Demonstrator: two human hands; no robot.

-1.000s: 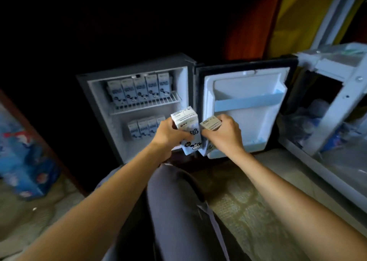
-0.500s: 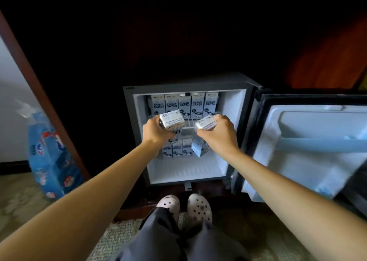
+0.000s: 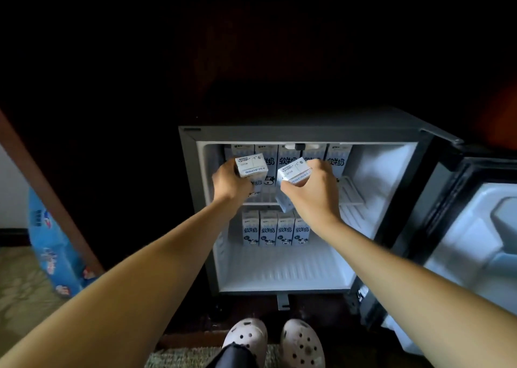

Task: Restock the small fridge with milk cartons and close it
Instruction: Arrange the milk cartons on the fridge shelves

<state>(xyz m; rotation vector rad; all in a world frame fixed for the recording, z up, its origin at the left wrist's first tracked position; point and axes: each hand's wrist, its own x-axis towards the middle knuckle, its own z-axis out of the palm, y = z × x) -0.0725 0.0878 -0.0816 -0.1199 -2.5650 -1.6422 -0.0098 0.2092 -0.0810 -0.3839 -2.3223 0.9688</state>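
The small fridge (image 3: pixel 190 188) stands open in front of me, its door (image 3: pixel 475 241) swung out to the right. My left hand (image 3: pixel 228 184) grips a white and blue milk carton (image 3: pixel 251 166) at the upper wire shelf (image 3: pixel 352 197). My right hand (image 3: pixel 313 191) grips a second, tilted milk carton (image 3: pixel 293 173) beside it. Behind my hands a row of upper-shelf cartons (image 3: pixel 338 157) stands upright at the back. Another row of lower cartons (image 3: pixel 275 229) stands on the fridge floor below the shelf.
A blue printed pack (image 3: pixel 53 244) leans at the left beside a brown wooden post (image 3: pixel 47 188). My feet in white clogs (image 3: pixel 275 342) stand just before the fridge. The right part of the upper shelf and the front of the fridge floor hold nothing.
Both hands have carried their cartons forward from the lower fridge area up to the upper shelf. The camera has moved closer and now faces the fridge squarely.
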